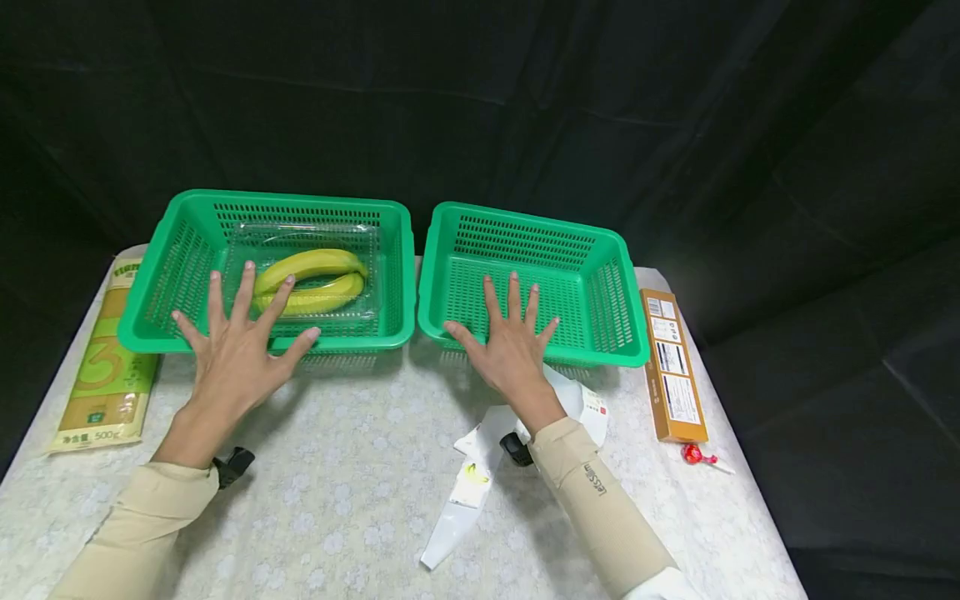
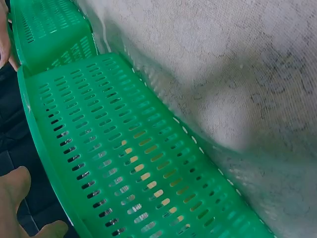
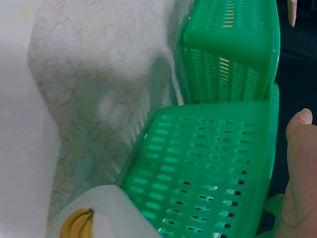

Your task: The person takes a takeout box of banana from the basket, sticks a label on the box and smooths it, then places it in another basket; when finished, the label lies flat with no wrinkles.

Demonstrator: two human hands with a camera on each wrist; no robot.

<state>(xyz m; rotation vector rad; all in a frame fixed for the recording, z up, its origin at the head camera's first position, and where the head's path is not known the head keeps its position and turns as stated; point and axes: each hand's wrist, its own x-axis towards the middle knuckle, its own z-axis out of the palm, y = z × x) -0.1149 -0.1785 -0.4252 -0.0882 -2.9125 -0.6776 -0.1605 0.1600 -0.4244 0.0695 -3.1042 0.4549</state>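
Observation:
My left hand point(image 1: 238, 354), fingers spread and straight, hovers over the near rim of the left green basket point(image 1: 408, 275). Inside that basket lies a clear plastic box point(image 1: 372, 250) with two bananas point(image 1: 311, 265) in it. With its fingers also spread, my right hand point(image 1: 513, 346) reaches over the near rim of the right green basket point(image 1: 592, 242); neither hand holds anything. Under my right forearm lies a white paper wrapper point(image 1: 468, 487) with a banana picture. The left wrist view shows the slotted side of the left basket point(image 2: 114, 129).
A green and tan 500 g packet point(image 1: 108, 367) lies left of the baskets. On the right sit an orange-brown carton point(image 1: 672, 367) with white labels and a red-wrapped lollipop point(image 1: 693, 454). A black curtain point(image 1: 480, 100) hangs behind the patterned tablecloth point(image 1: 330, 500).

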